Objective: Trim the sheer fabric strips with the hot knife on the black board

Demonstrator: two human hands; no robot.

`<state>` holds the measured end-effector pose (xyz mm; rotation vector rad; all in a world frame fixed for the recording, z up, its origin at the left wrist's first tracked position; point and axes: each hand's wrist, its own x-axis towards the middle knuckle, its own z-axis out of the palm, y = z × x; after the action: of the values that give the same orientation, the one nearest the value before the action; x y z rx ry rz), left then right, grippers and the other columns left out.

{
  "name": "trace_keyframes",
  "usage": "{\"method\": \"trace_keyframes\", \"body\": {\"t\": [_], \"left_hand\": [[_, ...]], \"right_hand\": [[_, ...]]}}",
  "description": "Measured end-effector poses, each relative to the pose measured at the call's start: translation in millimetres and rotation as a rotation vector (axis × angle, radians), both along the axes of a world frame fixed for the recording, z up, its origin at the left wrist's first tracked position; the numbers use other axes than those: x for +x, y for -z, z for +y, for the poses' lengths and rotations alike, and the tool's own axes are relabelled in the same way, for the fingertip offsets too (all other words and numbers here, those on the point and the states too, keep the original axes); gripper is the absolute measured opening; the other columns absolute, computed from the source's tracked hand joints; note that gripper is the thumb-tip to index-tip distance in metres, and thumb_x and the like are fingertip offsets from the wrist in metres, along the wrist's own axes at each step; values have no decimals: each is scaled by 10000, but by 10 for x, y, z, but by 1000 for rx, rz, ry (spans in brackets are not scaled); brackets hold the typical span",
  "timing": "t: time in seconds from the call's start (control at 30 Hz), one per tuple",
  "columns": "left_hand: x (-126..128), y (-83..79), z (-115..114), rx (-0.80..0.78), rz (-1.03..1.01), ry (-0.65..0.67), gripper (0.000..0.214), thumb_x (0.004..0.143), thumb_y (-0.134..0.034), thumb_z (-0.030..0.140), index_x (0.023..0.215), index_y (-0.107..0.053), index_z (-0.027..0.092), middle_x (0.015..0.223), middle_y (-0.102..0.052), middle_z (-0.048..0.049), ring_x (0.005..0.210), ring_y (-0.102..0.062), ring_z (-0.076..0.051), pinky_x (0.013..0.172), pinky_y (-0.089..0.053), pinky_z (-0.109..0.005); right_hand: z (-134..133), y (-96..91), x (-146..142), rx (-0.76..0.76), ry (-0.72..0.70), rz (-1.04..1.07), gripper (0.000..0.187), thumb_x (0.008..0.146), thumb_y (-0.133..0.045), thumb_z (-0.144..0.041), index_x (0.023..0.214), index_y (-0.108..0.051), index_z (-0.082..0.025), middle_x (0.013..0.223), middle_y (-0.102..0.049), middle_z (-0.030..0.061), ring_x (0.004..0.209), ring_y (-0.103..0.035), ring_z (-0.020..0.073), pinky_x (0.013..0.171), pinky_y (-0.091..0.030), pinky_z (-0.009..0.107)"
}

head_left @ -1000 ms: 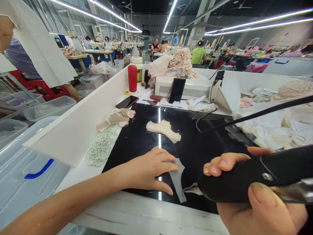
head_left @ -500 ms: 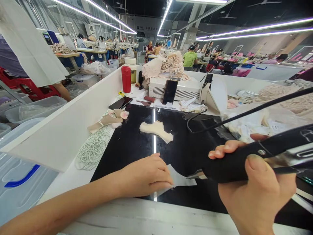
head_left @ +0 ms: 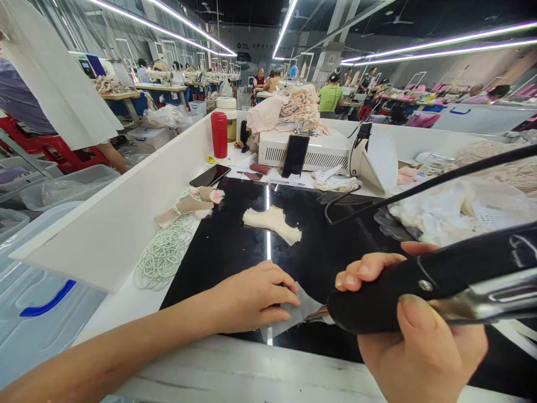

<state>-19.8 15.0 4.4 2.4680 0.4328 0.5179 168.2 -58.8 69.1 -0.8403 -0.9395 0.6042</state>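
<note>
My left hand (head_left: 258, 299) lies over a small, thin, pale grey piece of fabric (head_left: 308, 304) on the black board, its fingers bent and a little apart. Part of the piece is hidden under the fingers. My right hand (head_left: 423, 341) is wrapped round a black corded hand tool (head_left: 377, 305) with a metal tip (head_left: 321, 315). This tip reaches the right edge of the piece, close to my left fingers. Further back on the board is a cream, shaped fabric stack (head_left: 272, 222).
A tangle of pale green cord (head_left: 161, 260) and a tied beige bundle (head_left: 184, 210) lie at the left. Behind the board are a phone (head_left: 210, 175), a red bottle (head_left: 218, 134) and a white vented box (head_left: 323, 154). The tool's black cable (head_left: 419, 184) crosses the right side.
My right hand has brought the tool left, so its tip is nearer my left hand. My left fingers have spread slightly, and the grey piece has shifted and tilted.
</note>
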Motion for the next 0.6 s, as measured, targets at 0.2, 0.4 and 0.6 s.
{"method": "trace_keyframes", "body": {"t": [0.2,0.4,0.6], "left_hand": [[-2,-24,-4,14,-17,2,188,1030,-698,228,1198,-764,174,1287,-715,-99,1200,-637,-247,1189,-450,-410],[-11,2,7,15,-18,3,183,1025,-699,215,1191,-766,178,1285,-716,-96,1201,-635,-246,1201,-442,-417],[0,10,6,0,-9,6,195,1015,-715,217,1202,-762,187,1299,-710,-97,1214,-632,-253,1217,-426,-442]], "right_hand": [[-2,3,15,0,13,7,428,782,-918,-412,1109,-677,-277,761,-688,-34,617,-641,182,597,-605,330],[14,-6,13,-5,15,25,478,751,-947,-443,1104,-672,-274,752,-694,-32,607,-638,183,581,-611,325],[22,-15,-16,12,7,28,483,748,-957,-440,1101,-677,-267,749,-700,-31,602,-645,179,574,-618,318]]}}
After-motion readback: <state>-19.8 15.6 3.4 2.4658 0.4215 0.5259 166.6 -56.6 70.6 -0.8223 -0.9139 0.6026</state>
